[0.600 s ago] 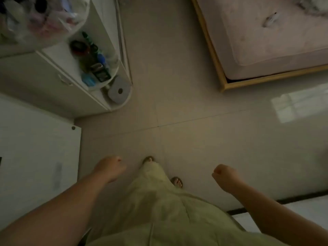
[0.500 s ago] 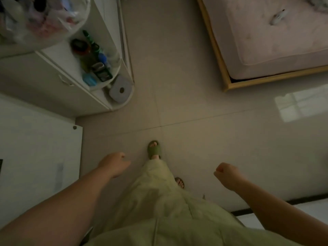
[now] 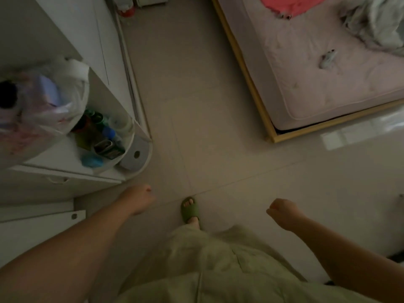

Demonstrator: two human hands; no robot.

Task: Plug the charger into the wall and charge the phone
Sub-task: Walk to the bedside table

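1. Charger and phone cannot be made out anywhere in the dim head view; neither hand is seen to hold either of them.
2. Fingers of the left hand [image 3: 140, 199] are curled loosely inward toward the palm, with nothing gripped between them.
3. Fingers of the right hand [image 3: 282, 212] are drawn together into a loose fist, which is likewise held empty.
4. Both bare forearms are extended forward and down over the tiled floor [image 3: 218, 138], well apart from each other.
5. Between the hands, a green slipper [image 3: 189, 209] is planted on the floor, just at a tile seam, above pale green trousers [image 3: 207, 265].
6. To the left, a white shelf unit [image 3: 135, 169] with a rounded end is seen, near the left hand; small bottles and a blue object are crowded on one shelf, and a plastic bag [image 3: 43, 106] is set on top.
7. At upper right, a bed [image 3: 317, 79] with a pink mattress in a wooden frame is seen, with crumpled cloth on it.
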